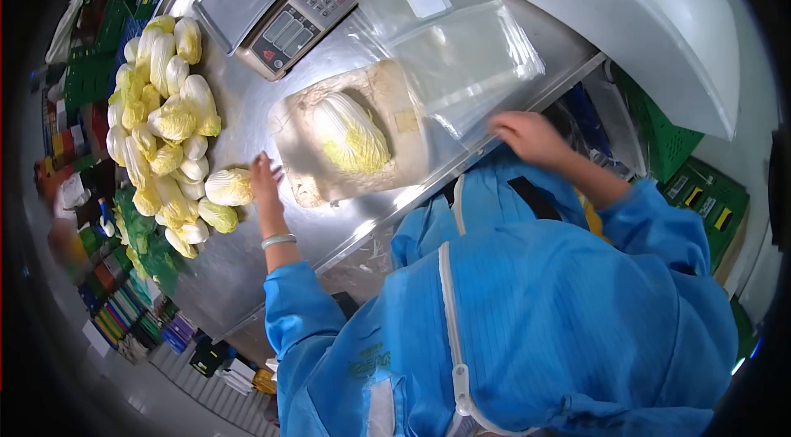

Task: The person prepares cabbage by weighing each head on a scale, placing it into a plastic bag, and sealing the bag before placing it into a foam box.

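Note:
On a whitish board [284, 128] lies one Chinese cabbage [350, 134], white at its stem end and yellow-green at the leaves. My left hand [265, 183] is to the left of the board, fingers stretched out and holding nothing, close beside a small yellow cabbage [228, 187]. Over the table's near edge, my right hand [531, 137] has its fingers curled together by the lower edge of a stack of clear plastic bags [453, 46]. Whether any film is between those fingers is hidden.
A large pile of Chinese cabbages [169, 120] covers the left of the steel table [227, 264]. A digital scale [301, 17] stands at the back. White foam box [626, 25] is at the right, above green crates [704, 206]. Green netting [152, 239] lies at the left edge.

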Tool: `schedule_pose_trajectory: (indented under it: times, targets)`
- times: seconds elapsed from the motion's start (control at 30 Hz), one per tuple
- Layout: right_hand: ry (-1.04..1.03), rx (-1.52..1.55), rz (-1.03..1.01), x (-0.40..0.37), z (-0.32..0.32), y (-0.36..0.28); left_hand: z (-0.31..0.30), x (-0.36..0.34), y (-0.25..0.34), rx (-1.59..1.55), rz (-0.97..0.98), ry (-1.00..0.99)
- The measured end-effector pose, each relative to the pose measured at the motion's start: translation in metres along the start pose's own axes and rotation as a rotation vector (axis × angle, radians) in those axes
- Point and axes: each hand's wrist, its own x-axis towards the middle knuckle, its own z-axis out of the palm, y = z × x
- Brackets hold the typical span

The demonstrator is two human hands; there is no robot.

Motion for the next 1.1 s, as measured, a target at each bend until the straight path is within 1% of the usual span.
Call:
schedule_pose_trajectory:
  times: [0.03, 0.07, 0.1, 0.13, 0.17, 0.2, 0.23, 0.27, 0.33, 0.37, 0.43, 0.47, 0.53, 0.57, 0.67, 0.7, 0.77, 0.8, 0.83, 0.87, 0.9, 0.93, 0.97, 1.0, 1.03, 1.1]
  targets:
    - [0.002, 0.192, 0.038, 0.018, 0.02, -0.006, 0.011, -0.012, -0.002, -0.174, -0.148, -0.054]
    - [-0.005, 0.312, 0.086, 0.039, 0.042, -0.009, 0.017, -0.024, -0.003, -0.2, -0.116, -0.225]
    - [0.006, 0.357, 0.095, 0.061, 0.071, -0.001, 0.023, -0.027, -0.011, -0.145, -0.053, -0.316]
    - [0.024, 0.519, 0.173, 0.086, 0.102, 0.009, 0.027, -0.031, -0.019, -0.086, 0.008, -0.407]
    - [0.042, 0.681, 0.251, 0.108, 0.122, 0.011, 0.029, -0.042, -0.015, -0.136, -0.055, -0.404]
    - [-0.01, 0.779, 0.297, 0.123, 0.125, 0.001, 0.029, -0.057, -0.007, -0.188, -0.117, -0.4]
    - [-0.064, 0.875, 0.344, 0.136, 0.122, -0.012, 0.029, -0.072, 0.0, -0.273, -0.122, -0.403]
    - [-0.116, 0.971, 0.393, 0.148, 0.119, -0.024, 0.027, -0.083, 0.003, -0.385, -0.182, -0.476]
    - [-0.171, 0.703, 0.405, 0.165, 0.11, -0.05, 0.03, -0.093, -0.005, -0.935, -0.326, -0.598]
    - [-0.198, 0.571, 0.414, 0.169, 0.11, -0.062, 0.039, -0.098, -0.009, -0.997, -0.323, -0.585]
    - [-0.179, 0.153, 0.212, 0.181, 0.134, -0.067, 0.07, -0.105, -0.005, -1.115, -0.309, -0.57]
    - [-0.159, -0.059, 0.11, 0.189, 0.144, -0.067, 0.085, -0.107, 0.0, -0.907, -0.271, -0.504]
    - [-0.092, 0.183, 0.189, 0.189, 0.158, -0.08, 0.115, -0.115, 0.021, -0.8, -0.145, -0.424]
    - [-0.204, 0.265, 0.307, 0.191, 0.151, -0.085, 0.122, -0.122, 0.034, -0.731, -0.15, -0.351]
    - [-0.239, 0.717, 0.305, 0.175, 0.099, -0.092, 0.141, -0.148, 0.056, -0.658, 0.098, -0.236]
    - [-0.175, 0.599, 0.232, 0.165, 0.078, -0.092, 0.151, -0.157, 0.062, -0.58, 0.17, -0.185]
    - [-0.055, 0.367, 0.101, 0.136, 0.038, -0.082, 0.162, -0.182, 0.092, -0.523, 0.278, -0.317]
    - [0.056, 0.405, 0.121, 0.129, 0.029, -0.05, 0.169, -0.185, 0.104, -0.498, 0.342, -0.381]
    - [0.17, 0.44, 0.136, 0.122, 0.015, -0.015, 0.18, -0.179, 0.106, -0.575, 0.388, -0.48]
    - [0.059, 0.723, 0.197, 0.103, -0.025, -0.02, 0.192, -0.165, 0.107, -0.607, 0.329, -0.607]
    - [-0.057, 1.006, 0.257, 0.083, -0.064, -0.027, 0.21, -0.153, 0.112, -0.434, 0.484, -0.62]
    - [-0.049, 1.014, 0.301, 0.067, -0.082, -0.009, 0.231, -0.141, 0.118, -0.261, 0.635, -0.626]
    - [-0.062, 1.011, 0.328, 0.051, -0.095, 0.006, 0.254, -0.128, 0.123, -0.065, 0.838, -0.572]
    - [-0.087, 0.965, 0.347, 0.037, -0.102, 0.015, 0.275, -0.118, 0.126, 0.135, 1.035, -0.509]
    - [-0.111, 0.917, 0.364, 0.023, -0.108, 0.023, 0.289, -0.111, 0.126, 0.272, 1.183, -0.4]
    - [-0.163, 0.869, 0.391, 0.005, -0.109, 0.032, 0.317, -0.081, 0.109, 0.156, 1.02, -0.5]
